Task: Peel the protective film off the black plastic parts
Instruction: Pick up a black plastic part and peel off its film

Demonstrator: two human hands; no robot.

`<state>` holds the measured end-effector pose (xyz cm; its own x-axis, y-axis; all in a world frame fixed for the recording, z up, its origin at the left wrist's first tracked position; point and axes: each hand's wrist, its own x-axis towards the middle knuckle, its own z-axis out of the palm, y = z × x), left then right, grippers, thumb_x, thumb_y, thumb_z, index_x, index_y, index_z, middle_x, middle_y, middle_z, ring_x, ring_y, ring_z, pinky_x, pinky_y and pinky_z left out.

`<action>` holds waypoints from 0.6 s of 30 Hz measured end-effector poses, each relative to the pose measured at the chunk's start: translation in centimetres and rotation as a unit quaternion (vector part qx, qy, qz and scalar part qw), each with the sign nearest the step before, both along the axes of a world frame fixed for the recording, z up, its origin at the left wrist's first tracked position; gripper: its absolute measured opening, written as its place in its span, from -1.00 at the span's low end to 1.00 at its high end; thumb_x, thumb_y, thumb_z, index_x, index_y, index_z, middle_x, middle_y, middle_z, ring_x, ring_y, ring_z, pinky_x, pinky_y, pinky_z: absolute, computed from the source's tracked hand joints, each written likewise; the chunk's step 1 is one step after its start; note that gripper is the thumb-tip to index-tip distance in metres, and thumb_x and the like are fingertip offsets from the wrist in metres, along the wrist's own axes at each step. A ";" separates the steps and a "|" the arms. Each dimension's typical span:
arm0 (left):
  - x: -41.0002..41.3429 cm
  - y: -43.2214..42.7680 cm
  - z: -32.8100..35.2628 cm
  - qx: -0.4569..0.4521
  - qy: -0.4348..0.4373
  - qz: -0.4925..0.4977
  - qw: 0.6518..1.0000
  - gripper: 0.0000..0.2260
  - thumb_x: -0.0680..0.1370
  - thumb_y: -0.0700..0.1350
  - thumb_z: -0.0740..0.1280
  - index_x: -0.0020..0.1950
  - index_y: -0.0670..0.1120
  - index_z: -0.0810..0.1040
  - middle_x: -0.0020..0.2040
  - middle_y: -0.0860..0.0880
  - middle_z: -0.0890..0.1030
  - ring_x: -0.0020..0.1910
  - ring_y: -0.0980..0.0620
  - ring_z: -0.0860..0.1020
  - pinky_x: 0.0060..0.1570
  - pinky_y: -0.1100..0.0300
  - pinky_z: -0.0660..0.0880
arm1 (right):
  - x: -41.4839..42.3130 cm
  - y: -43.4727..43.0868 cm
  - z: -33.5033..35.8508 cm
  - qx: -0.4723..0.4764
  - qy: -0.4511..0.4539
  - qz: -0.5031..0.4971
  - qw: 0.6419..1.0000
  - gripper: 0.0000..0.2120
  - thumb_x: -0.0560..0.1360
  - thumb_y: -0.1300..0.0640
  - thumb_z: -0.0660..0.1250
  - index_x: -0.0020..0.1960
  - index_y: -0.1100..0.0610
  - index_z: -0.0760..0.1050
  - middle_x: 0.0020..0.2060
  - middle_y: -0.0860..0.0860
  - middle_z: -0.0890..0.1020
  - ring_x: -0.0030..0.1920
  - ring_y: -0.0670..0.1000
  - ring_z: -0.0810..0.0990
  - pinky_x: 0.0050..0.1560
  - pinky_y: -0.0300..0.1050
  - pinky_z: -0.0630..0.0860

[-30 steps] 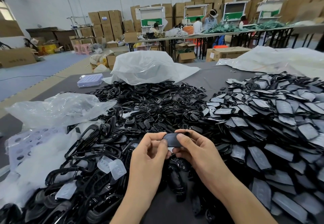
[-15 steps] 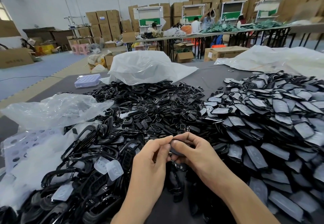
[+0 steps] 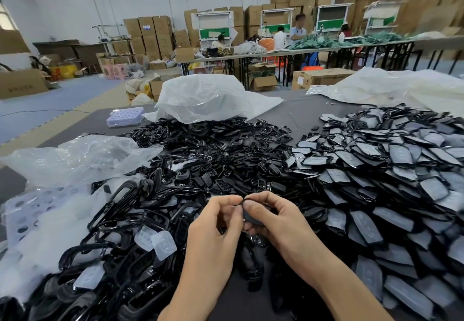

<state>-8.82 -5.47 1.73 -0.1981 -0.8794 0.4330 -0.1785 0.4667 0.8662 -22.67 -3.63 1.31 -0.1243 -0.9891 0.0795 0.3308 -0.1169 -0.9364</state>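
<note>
Fig.: one black part [image 3: 251, 217] held up over the counter [image 3: 296, 117] btwn both hands, prob. so the film edge can be seen & picked. Right hand [image 3: 276, 217]: fingers [image 3: 253, 207] curled, thumb & forefinger pinching the part's rim to steady it. Left hand [image 3: 213, 225]: fingers curled in, tips pressed vs. the part's edge, likely working film loose; film itself not discernible. Film-covered parts [image 3: 389, 182] heaped right of the fingers; black frames [image 3: 200, 159] & peeled films [image 3: 160, 241] to the left.
</note>
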 end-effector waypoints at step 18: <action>-0.9 1.8 -0.9 -0.265 -0.265 -0.067 0.925 -0.72 0.49 -0.12 0.21 0.15 0.10 0.55 -0.19 0.15 0.60 -0.23 0.15 0.40 -0.17 0.31 0.38 | -1.0 0.6 0.9 0.010 0.009 -0.105 0.994 -0.68 0.52 0.20 0.39 -0.38 -0.04 0.55 -0.34 0.10 0.65 -0.33 -0.04 0.58 -0.30 -0.24 0.53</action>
